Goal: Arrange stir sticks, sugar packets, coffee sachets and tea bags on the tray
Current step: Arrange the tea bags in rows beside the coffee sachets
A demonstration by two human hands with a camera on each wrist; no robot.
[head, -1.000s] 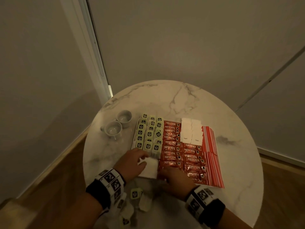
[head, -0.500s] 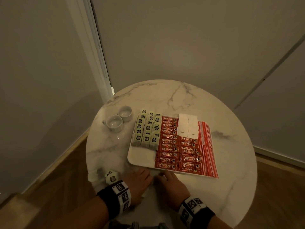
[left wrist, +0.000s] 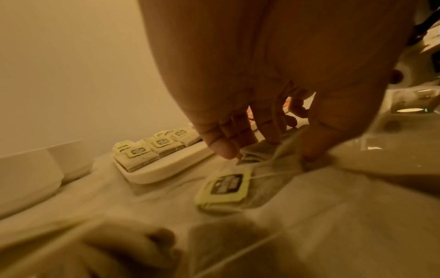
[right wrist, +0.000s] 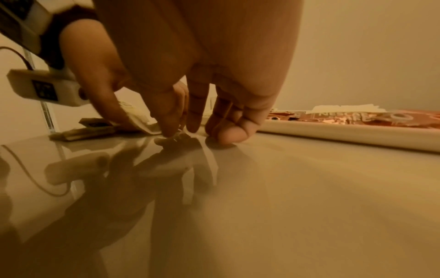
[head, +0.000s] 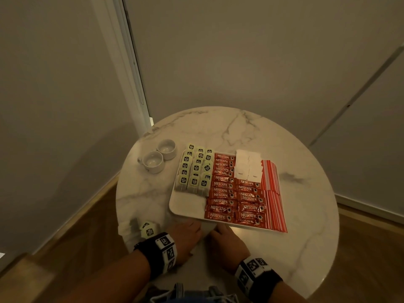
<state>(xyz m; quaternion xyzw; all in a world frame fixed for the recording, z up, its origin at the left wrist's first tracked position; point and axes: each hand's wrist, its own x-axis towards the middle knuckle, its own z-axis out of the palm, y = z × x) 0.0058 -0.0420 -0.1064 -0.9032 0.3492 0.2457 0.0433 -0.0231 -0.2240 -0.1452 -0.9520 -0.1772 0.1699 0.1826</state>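
Both hands have drawn back off the tray [head: 185, 207] to the surface [head: 284, 248]. The left hand [left wrist: 262, 94] pinches a tea bag [left wrist: 266, 169]; the right hand [right wrist: 202, 84] picks at its edge, so more bags follow.

Round white marble table [head: 273, 136] with grey veins, two small white cups [head: 160, 155] side by side near its far left edge, touching each other, plain pale walls [head: 251, 53] behind, white door frame [head: 129, 62] at left, wooden floor [head: 371, 248] below.
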